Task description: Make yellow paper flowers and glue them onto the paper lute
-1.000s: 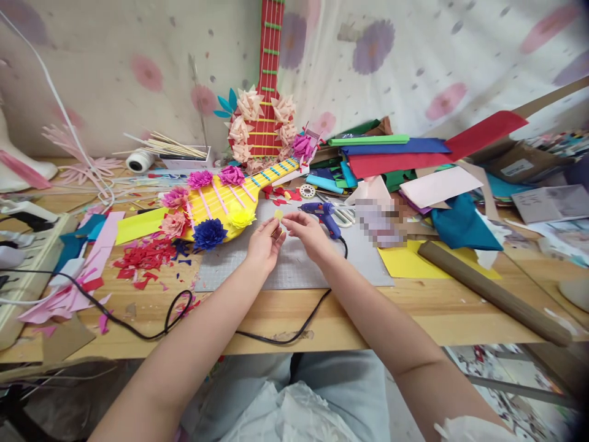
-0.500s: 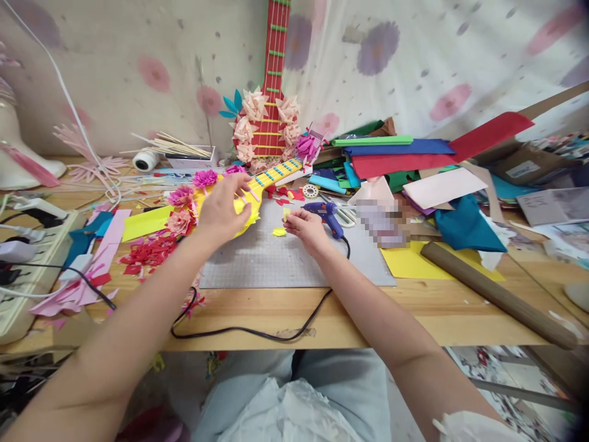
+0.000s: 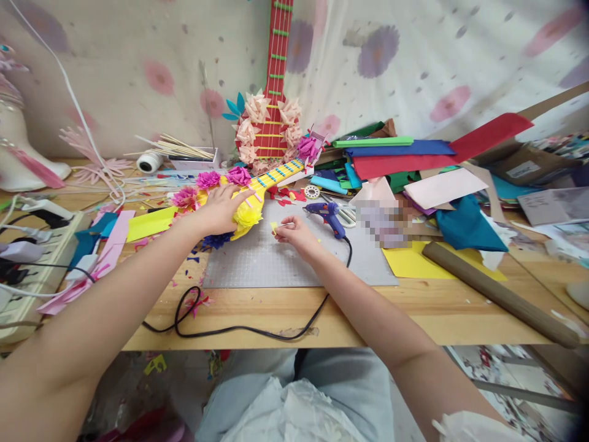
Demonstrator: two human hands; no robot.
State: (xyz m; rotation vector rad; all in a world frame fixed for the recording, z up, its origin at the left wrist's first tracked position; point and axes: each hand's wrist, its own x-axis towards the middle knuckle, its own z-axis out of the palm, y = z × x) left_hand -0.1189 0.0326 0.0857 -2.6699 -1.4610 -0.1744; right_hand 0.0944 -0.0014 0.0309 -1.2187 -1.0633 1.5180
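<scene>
A yellow craft-paper guitar (image 3: 264, 187) lies slanted on the grey cutting mat (image 3: 285, 270), its neck pointing to the back right. Pink and magenta paper flowers (image 3: 208, 179) line its far edge; a yellow paper flower (image 3: 247, 215) and a dark blue one (image 3: 217, 239) sit along the near edge. Across the guitar's body rests my left hand (image 3: 223, 209), fingers spread, touching its top. My right hand (image 3: 297, 234) is closed in a pinch on a small yellow paper piece (image 3: 275, 228), just right of the yellow flower. A blue glue gun (image 3: 329, 216) lies right of that hand.
A red paper guitar (image 3: 271, 123) stands against the curtain. Stacked coloured paper (image 3: 400, 156) fills the back right, and a brown roll (image 3: 497, 294) lies in front of it. The black cord (image 3: 239, 330) loops along the table's front. A power strip (image 3: 50, 270) sits left.
My left hand has come down flat on the guitar, and the blue flower now shows. My right hand has shifted slightly left and down with the yellow paper piece.
</scene>
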